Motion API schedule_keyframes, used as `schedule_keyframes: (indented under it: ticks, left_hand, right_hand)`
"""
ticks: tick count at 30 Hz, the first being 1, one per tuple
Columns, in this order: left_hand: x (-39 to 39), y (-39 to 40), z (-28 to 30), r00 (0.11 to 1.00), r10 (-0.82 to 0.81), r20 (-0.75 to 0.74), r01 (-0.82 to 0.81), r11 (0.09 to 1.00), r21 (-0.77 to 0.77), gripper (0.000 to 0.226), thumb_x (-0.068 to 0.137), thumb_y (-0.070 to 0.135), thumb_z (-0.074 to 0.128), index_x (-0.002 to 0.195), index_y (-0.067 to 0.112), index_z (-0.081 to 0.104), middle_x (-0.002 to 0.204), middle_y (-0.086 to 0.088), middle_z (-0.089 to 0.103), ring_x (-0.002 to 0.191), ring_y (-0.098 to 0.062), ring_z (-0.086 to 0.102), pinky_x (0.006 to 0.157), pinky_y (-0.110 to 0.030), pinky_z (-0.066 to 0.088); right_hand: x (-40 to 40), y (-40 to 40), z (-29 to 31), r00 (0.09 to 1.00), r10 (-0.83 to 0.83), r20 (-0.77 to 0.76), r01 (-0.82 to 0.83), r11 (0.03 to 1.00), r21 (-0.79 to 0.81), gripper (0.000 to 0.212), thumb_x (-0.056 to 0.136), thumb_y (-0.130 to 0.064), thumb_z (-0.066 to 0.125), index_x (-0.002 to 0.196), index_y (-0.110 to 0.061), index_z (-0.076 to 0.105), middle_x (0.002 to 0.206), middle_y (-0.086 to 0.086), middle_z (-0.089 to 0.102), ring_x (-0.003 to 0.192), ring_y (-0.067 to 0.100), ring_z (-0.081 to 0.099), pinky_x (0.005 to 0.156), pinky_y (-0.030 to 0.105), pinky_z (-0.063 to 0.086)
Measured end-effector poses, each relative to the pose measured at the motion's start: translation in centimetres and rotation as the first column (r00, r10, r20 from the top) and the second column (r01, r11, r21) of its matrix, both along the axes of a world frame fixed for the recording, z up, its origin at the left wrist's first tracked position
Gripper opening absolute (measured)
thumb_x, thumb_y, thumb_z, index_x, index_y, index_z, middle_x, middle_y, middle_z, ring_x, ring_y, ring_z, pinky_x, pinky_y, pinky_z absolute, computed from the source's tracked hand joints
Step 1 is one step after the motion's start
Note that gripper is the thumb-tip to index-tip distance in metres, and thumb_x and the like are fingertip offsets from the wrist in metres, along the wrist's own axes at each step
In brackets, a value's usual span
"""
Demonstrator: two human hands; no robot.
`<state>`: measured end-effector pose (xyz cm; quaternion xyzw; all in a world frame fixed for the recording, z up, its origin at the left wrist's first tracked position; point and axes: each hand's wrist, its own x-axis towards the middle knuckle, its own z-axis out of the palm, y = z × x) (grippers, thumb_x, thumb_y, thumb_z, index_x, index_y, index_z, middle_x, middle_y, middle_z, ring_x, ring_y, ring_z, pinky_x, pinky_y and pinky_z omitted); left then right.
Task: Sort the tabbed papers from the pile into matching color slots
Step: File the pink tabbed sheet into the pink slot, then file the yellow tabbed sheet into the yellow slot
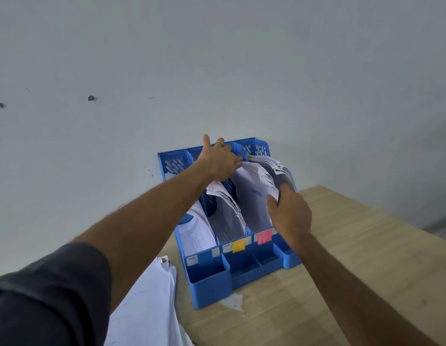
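Observation:
A blue plastic file rack (209, 283) stands on the wooden table against the wall. Its front carries a blue tab (205, 258), a yellow tab (239, 245) and a pink tab (264, 236). White papers fill the slots. My left hand (218, 159) reaches over the rack's back, its thumb pressing the top of the papers (252, 193) in the pink-tab slot while its fingers stretch toward the back wall. My right hand (289, 213) pinches the near right edge of those same papers. A pile of white papers (149, 303) lies left of the rack.
The pale wall rises directly behind the rack. Bare wooden table (354, 245) extends to the right and in front. A small white scrap (233, 301) lies on the table by the rack's front corner. The paper pile overhangs the table's left edge.

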<state>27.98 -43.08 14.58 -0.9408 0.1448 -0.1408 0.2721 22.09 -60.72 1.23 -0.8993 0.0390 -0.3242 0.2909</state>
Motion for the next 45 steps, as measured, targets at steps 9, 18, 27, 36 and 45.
schedule_keyframes:
  ticks: [9, 18, 27, 36, 45]
  left_hand:
    - [-3.1, 2.5, 1.0, 0.988, -0.153, -0.034, 0.132, 0.931, -0.339, 0.047, 0.106, 0.045, 0.042, 0.152, 0.031, 0.044, 0.138, -0.001, 0.057, 0.14, -0.03, 0.035, 0.115, -0.063, 0.016]
    - [-11.6, 12.6, -2.9, 0.897, -0.275, 0.345, 0.44, 0.623, -0.647, 0.018, 0.095, 0.028, 0.058, 0.102, 0.027, 0.075, 0.094, 0.013, 0.072, 0.095, -0.017, 0.058, 0.092, -0.038, 0.042]
    - [-21.1, 25.2, -11.8, 0.992, 0.071, 0.108, 0.069, 0.415, -0.907, 0.009, 0.092, 0.02, 0.07, 0.092, 0.027, 0.074, 0.076, 0.012, 0.068, 0.07, -0.011, 0.061, 0.069, -0.027, 0.051]
    - [-24.3, 29.7, -21.4, 0.877, 0.307, -0.369, -0.465, 0.351, -0.813, 0.139, 0.044, 0.092, 0.065, 0.161, 0.034, 0.02, 0.16, 0.006, 0.033, 0.15, -0.025, 0.022, 0.122, -0.047, 0.02]
    - [-24.1, 30.0, -22.4, 0.929, 0.369, -0.024, -0.103, 0.196, -0.975, 0.029, 0.078, 0.031, 0.086, 0.102, 0.03, 0.07, 0.092, 0.02, 0.067, 0.093, -0.005, 0.059, 0.097, -0.043, 0.046]
  right_hand:
    - [-2.7, 2.6, 0.6, 0.962, 0.151, 0.23, -0.183, 0.975, 0.127, 0.037, 0.094, -0.036, 0.069, 0.073, -0.018, 0.044, 0.055, -0.006, 0.046, 0.048, 0.008, 0.041, 0.045, 0.026, 0.029]
    - [-6.4, 11.6, 1.5, 0.751, 0.532, 0.391, -0.601, 0.796, 0.073, 0.045, 0.094, -0.028, 0.072, 0.065, -0.014, 0.041, 0.048, -0.003, 0.04, 0.043, 0.018, 0.04, 0.042, 0.04, 0.036]
    - [-9.1, 23.6, -2.6, 0.59, 0.807, -0.026, -0.8, 0.589, 0.113, 0.028, 0.089, -0.048, 0.071, 0.086, -0.024, 0.056, 0.067, -0.01, 0.06, 0.061, 0.01, 0.055, 0.058, 0.035, 0.05]
    - [-8.3, 25.5, -8.1, 0.719, 0.55, -0.425, -0.683, 0.671, -0.288, 0.08, 0.081, -0.079, 0.058, 0.142, -0.026, 0.05, 0.138, -0.001, 0.054, 0.127, 0.028, 0.043, 0.098, 0.044, 0.038]
    - [-6.8, 25.3, -9.7, 0.701, 0.686, -0.194, -0.708, 0.701, -0.081, 0.012, 0.09, -0.034, 0.073, 0.093, -0.028, 0.063, 0.097, -0.008, 0.067, 0.095, 0.024, 0.056, 0.084, 0.044, 0.049]
